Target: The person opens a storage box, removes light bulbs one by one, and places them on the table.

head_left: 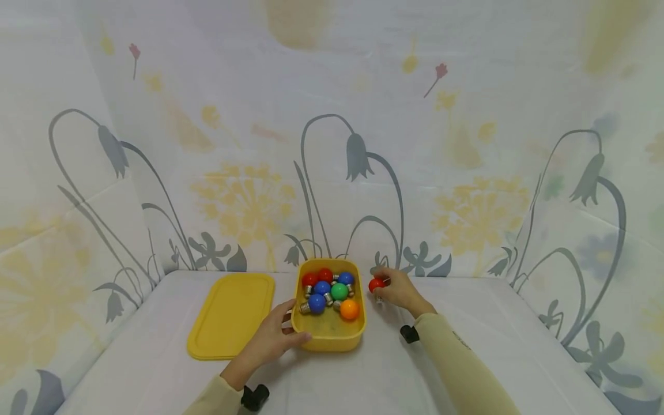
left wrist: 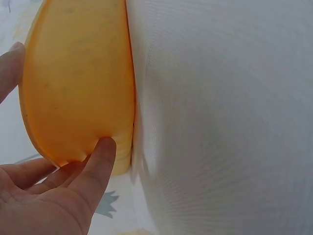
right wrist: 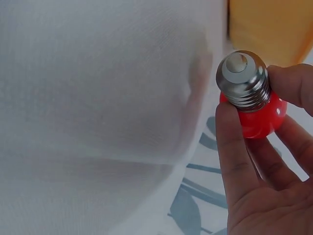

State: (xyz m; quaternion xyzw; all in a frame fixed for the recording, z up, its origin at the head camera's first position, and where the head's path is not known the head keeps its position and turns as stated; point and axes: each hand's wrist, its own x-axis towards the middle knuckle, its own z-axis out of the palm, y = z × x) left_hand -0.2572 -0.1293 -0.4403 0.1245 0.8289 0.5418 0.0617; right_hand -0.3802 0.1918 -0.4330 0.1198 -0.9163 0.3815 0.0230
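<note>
A yellow plastic box (head_left: 334,344) sits mid-table with several light bulbs inside. Two are red, several blue, one green (head_left: 339,292) and one orange (head_left: 350,309), most with their metal screw bases showing. My left hand (head_left: 268,340) grips the box at its near left corner, the thumb on the front and the fingers along the left side. Just right of the box, my right hand (head_left: 399,290) holds a red light bulb (right wrist: 259,120) between thumb and fingers. In the right wrist view its silver screw base (right wrist: 244,81) faces the camera.
A flat yellow lid (head_left: 230,317) lies on the white-covered table (head_left: 467,334) to the left of the box. Behind the table hangs a white cloth (head_left: 332,219) printed with grey and yellow flowers.
</note>
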